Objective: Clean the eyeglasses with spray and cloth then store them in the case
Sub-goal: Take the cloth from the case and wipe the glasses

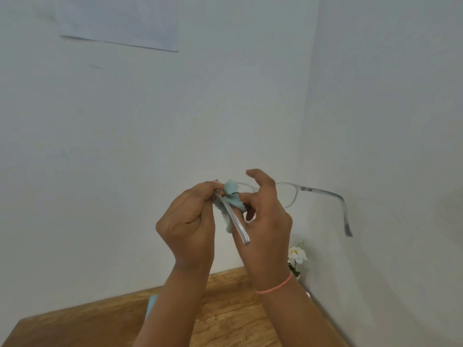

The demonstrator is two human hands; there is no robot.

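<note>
I hold the clear-framed eyeglasses (295, 194) up in front of the wall, above the table. My left hand (190, 221) pinches the frame at its left end, where one temple arm (236, 225) points down toward me. My right hand (265, 216) presses a small light-blue cloth (231, 196) against the left lens with thumb and fingers. The other temple arm (335, 204) sticks out to the right, unfolded. No spray bottle is in view.
A wooden table (225, 316) lies below my forearms. A light-blue object (151, 305) peeks out beside my left forearm. White flowers (297, 256) stand at the table's far right corner by the wall. A paper sheet (120, 21) hangs on the wall.
</note>
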